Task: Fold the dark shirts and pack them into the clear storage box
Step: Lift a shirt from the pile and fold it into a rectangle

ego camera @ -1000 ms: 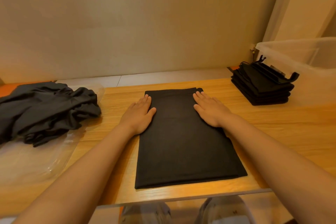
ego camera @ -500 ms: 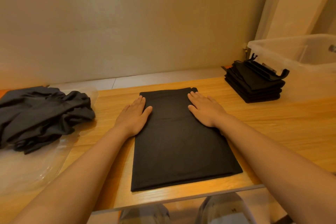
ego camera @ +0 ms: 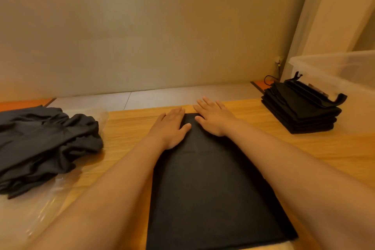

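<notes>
**Both palms flat on far end of folded shirt**

Folded dark shirt (ego camera: pixel 213 189): long narrow rectangle, flat on the desk (ego camera: pixel 304 158), running from the near edge toward the middle. Left hand (ego camera: pixel 170 126) and right hand (ego camera: pixel 215 119) lie palm-down, side by side on its far end, thumbs toward each other. Fingers (ego camera: pixel 205 103) straight, slightly spread, pinching nothing; the tips reach past the cloth's far edge.

Toward the left edge: crumpled pile of unfolded dark shirts (ego camera: pixel 44 144) on clear plastic wrap (ego camera: pixel 50 199).

Toward the far right corner: neat stack of folded shirts (ego camera: pixel 298 115), a black hooked item on top, kind unclear. Clear storage box (ego camera: pixel 345 75) just beside the stack, at the right edge.
</notes>
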The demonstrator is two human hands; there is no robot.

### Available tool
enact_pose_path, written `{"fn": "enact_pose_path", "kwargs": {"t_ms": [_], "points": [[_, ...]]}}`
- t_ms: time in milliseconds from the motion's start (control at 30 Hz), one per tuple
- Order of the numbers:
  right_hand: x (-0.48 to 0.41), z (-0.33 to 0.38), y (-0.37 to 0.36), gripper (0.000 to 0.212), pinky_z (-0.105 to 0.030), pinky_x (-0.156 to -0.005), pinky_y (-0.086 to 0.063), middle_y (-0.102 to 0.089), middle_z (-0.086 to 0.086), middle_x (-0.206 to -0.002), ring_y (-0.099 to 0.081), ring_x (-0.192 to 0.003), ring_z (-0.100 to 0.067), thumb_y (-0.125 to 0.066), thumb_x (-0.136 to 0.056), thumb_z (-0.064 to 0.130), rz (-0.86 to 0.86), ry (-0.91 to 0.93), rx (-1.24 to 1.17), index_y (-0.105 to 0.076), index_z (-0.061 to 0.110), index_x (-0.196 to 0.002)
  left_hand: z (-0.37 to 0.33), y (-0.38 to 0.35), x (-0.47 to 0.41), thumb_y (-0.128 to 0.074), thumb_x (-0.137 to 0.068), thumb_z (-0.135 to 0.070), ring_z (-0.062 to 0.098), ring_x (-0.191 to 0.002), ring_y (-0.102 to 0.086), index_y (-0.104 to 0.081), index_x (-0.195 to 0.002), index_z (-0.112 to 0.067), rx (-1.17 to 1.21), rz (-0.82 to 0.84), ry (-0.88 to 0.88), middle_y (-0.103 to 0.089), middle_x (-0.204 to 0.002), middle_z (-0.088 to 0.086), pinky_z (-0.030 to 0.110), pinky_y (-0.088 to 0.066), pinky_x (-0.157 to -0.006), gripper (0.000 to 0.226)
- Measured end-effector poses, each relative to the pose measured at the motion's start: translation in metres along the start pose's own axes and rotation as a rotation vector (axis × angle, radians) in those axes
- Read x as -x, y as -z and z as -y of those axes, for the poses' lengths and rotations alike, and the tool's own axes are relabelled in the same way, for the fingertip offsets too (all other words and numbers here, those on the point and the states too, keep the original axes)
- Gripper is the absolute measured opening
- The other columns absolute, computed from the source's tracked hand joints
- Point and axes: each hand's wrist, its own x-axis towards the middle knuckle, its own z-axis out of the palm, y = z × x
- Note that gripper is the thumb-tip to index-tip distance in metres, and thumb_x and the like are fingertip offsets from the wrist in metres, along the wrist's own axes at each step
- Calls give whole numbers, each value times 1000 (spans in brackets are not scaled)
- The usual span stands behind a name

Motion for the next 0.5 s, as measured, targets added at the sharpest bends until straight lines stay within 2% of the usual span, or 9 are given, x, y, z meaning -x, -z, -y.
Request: {"fn": "enact_pose_path", "kwargs": {"t_ms": [67,300,400,500], "points": [[-3,-6,-11,56,-41,-119,1,2,4,-162,6,-148,-12,-18,-104,43,59,-17,-32,-5,25,-154,7,-11,-1,-27,-101,-50,10,-148,-3,-9,-155,-19,22,-8,32,-7,-162,-2,32,-1,-120,65],[-4,-10,-24,55,-40,-119,-1,-3,9,-162,1,-148,-9,-16,-103,46,14,-43,-86,-7,29,-154,9,-18,-6,-26,-100,-53,11,-148,-6,-11,-155,-20,0,-29,48,-11,-162,-3,33,-4,-121,65],[-1,-13,-21,54,-39,-118,0,-2,7,-162,2,-148,-10,-16,-103,44,45,-38,-113,-7,28,-154,14,-9,-4,-25,-101,-51,11,-149,-4,-8,-155,-21,5,32,24,-7,-162,-3,33,-3,-120,64],[6,-35,-15,54,-39,-118,0,0,3,-162,1,-148,-13,-15,-104,40,63,-115,-149,-5,21,-155,39,5,6,-26,-101,-49,14,-148,-7,-9,-155,-19,23,72,52,-7,-162,-1,33,-7,-120,63]]}}
